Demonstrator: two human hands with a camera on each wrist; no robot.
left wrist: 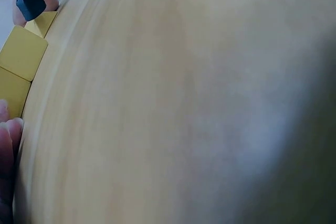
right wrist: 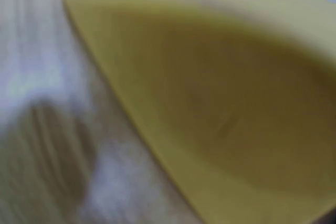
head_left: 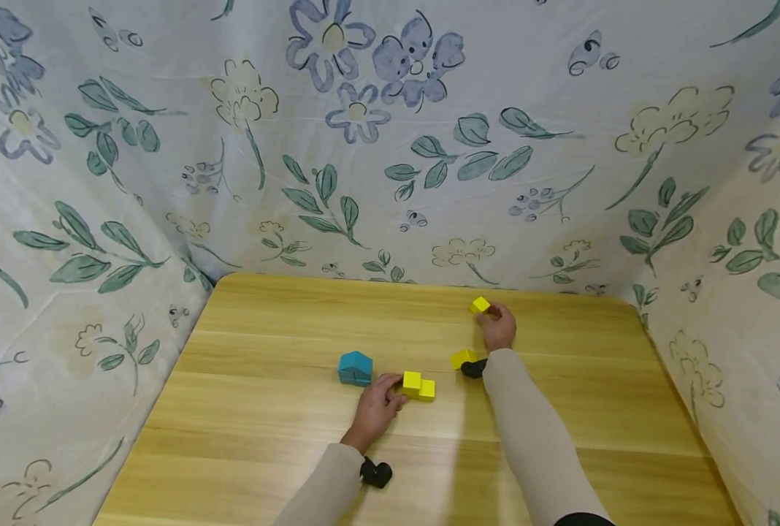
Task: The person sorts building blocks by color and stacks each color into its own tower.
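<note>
My left hand (head_left: 375, 410) is at the left end of two adjoining yellow blocks, thumb and finger pinching the left yellow block (head_left: 412, 383). In the left wrist view its fingertips (left wrist: 17, 125) meet that block's lower edge. The right yellow block (head_left: 427, 391) adjoins it and looks lower from above. Farther back, my right hand (head_left: 499, 327) holds a small yellow cube (head_left: 480, 305) between thumb and fingers. Under the right wrist lies a yellow wedge-like block (head_left: 462, 358), partly hidden by the wrist camera. A large blurred yellow block (right wrist: 210, 108) fills the right wrist view.
A blue house-shaped block group (head_left: 355, 368) with a visible seam stands left of the left hand. The wooden table (head_left: 265, 321) ends at a floral cloth (head_left: 364, 183) behind and on both sides. Black wrist cameras (head_left: 377, 473) sit on both wrists.
</note>
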